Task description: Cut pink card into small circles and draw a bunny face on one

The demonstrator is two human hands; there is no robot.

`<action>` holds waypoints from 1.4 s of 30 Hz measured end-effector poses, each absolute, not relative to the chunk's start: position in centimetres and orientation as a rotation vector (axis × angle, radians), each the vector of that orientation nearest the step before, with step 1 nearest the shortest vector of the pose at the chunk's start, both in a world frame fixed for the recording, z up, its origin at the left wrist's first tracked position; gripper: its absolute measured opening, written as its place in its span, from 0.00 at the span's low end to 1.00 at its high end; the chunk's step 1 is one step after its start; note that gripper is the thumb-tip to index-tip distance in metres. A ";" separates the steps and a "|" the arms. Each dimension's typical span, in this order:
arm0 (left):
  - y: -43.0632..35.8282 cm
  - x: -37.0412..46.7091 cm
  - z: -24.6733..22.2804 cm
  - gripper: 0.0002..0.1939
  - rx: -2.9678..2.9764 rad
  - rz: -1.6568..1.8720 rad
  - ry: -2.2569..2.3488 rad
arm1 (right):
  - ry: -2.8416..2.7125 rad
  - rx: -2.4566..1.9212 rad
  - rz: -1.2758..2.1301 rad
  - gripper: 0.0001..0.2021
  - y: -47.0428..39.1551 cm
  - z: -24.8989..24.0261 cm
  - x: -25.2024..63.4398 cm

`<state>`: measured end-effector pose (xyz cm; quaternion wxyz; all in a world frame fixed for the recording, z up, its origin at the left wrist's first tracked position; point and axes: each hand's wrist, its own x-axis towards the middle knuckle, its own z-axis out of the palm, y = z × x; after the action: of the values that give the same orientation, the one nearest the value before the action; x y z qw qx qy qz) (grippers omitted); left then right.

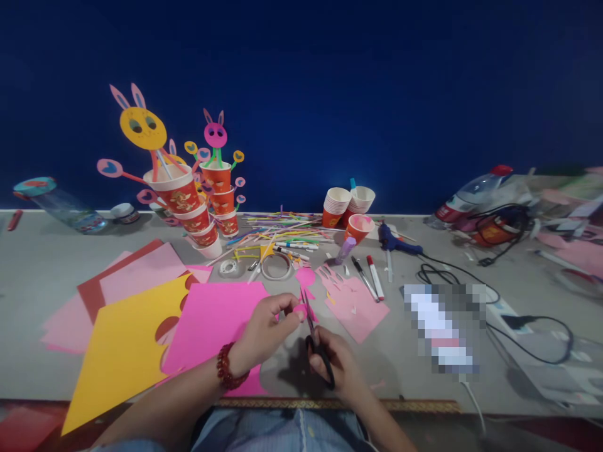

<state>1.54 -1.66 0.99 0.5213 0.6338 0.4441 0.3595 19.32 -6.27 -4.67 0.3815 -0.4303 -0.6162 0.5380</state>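
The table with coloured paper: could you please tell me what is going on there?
A person is working with scissors and paper. The left hand pinches a small pink piece, while the right hand holds black-handled scissors with the blades close beside it; whether they are cutting right now, I cannot tell. A large pink sheet and a yellow sheet lie to the left, with rabbit-faced cup figures standing behind.

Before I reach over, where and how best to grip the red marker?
Grip the red marker mid-barrel, probably from above and its right, pinching across: it's slim, lying lengthwise away from you, and the black pen lies close on its left.
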 end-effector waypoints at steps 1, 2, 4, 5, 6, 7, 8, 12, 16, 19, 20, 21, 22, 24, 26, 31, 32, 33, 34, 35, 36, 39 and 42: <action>-1.7 1.5 1.0 0.11 1.517 0.861 1.063 | -1.573 -1.100 1.375 0.31 -6.3 -4.7 19.3; -1.7 1.5 1.1 0.12 1.512 0.860 1.060 | -1.574 -1.105 1.376 0.31 -6.3 -4.7 19.3; -1.7 1.5 1.2 0.12 1.495 0.854 1.057 | -1.578 -1.124 1.371 0.31 -6.3 -4.8 19.4; -1.7 1.5 1.2 0.13 1.486 0.847 1.056 | -1.581 -1.130 1.369 0.31 -6.3 -4.7 19.4; -1.7 1.5 1.3 0.13 1.480 0.841 1.054 | -1.585 -1.133 1.367 0.32 -6.3 -4.7 19.5; -1.7 1.5 1.4 0.13 1.473 0.833 1.052 | -1.590 -1.134 1.365 0.32 -6.2 -4.6 19.5; -1.7 1.5 1.4 0.13 1.467 0.827 1.051 | -1.592 -1.133 1.366 0.31 -6.2 -4.6 19.5; -1.4 1.4 1.6 0.14 1.449 0.797 1.042 | -1.605 -1.135 1.379 0.30 -6.1 -4.5 19.7; -1.2 1.2 1.8 0.15 1.455 0.780 1.035 | -1.627 -1.160 1.366 0.31 -6.2 -4.8 19.8; -1.2 1.1 1.8 0.15 1.454 0.765 1.028 | -1.640 -1.162 1.355 0.31 -6.2 -5.0 19.9; -1.1 1.1 1.8 0.15 1.454 0.758 1.024 | -1.643 -1.162 1.357 0.32 -6.2 -5.1 19.9; -1.1 1.1 1.8 0.15 1.452 0.752 1.021 | -1.644 -1.161 1.360 0.32 -6.2 -5.1 19.9; -1.0 1.0 1.9 0.15 1.449 0.744 1.018 | -1.646 -1.159 1.363 0.32 -6.1 -5.1 19.9; -0.8 0.9 1.9 0.15 1.444 0.721 1.011 | -1.647 -1.161 1.361 0.32 -6.1 -5.2 20.0; -0.7 0.8 2.0 0.14 1.443 0.699 1.001 | -1.657 -1.156 1.359 0.31 -6.1 -5.2 20.1; -0.3 0.4 2.3 0.14 1.489 0.674 0.984 | -1.677 -1.147 1.345 0.30 -6.2 -5.1 20.1; -0.3 0.4 2.4 0.14 1.497 0.673 0.981 | -1.671 -1.152 1.341 0.30 -6.2 -5.1 20.1; -0.2 0.4 2.4 0.14 1.502 0.672 0.977 | -1.664 -1.155 1.343 0.30 -6.3 -5.0 20.0; -0.2 0.3 2.4 0.14 1.501 0.674 0.973 | -1.653 -1.160 1.348 0.30 -6.3 -5.0 20.0; -0.1 0.3 2.4 0.14 1.496 0.680 0.970 | -1.640 -1.165 1.350 0.30 -6.4 -4.9 19.9; -0.1 0.4 2.3 0.14 1.493 0.689 0.969 | -1.630 -1.171 1.345 0.30 -6.4 -4.9 19.9; -0.4 0.6 1.8 0.14 1.500 0.737 0.987 | -1.630 -1.190 1.320 0.30 -6.4 -5.0 19.7; -1.2 1.2 1.1 0.14 1.479 0.839 1.037 | -1.626 -1.196 1.306 0.29 -6.3 -5.4 19.5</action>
<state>1.18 -1.15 1.06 0.5441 0.6231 0.4369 0.3534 19.48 -6.29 -5.44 0.3605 -0.4641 -0.6308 0.5067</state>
